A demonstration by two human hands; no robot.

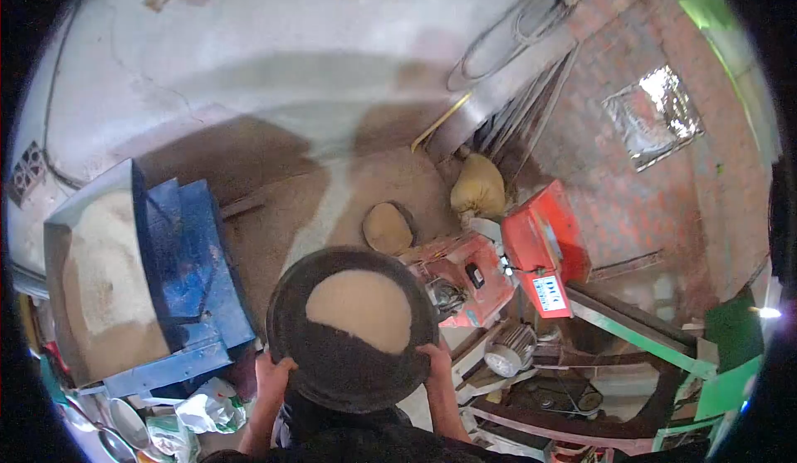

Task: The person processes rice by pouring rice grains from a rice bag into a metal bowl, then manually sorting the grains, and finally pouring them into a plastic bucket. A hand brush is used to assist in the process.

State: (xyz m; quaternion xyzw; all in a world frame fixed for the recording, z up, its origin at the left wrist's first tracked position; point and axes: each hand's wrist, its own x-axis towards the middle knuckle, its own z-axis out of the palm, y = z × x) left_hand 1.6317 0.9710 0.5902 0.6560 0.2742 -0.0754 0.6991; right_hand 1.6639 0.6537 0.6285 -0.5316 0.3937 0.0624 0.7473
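A wide, round black pan (353, 388) is held level at the bottom centre, in front of my body. Pale brown powder or fine grain (361, 309) lies in its upper part, and the lower part shows bare dark surface. My left hand (274, 376) is closed on the pan's lower left rim, thumb over the edge. On the right side my right hand (437, 363) grips the rim in the same way. The undersides of both hands' fingers are hidden by the pan.
A blue machine (195, 255) with a metal hopper (149, 214) of pale material stands left. Right are a red machine (544, 239), a motor (509, 351) and a green-edged frame (639, 334). Beyond the pan sit a round container of brown material (388, 228) and a tied sack (477, 187).
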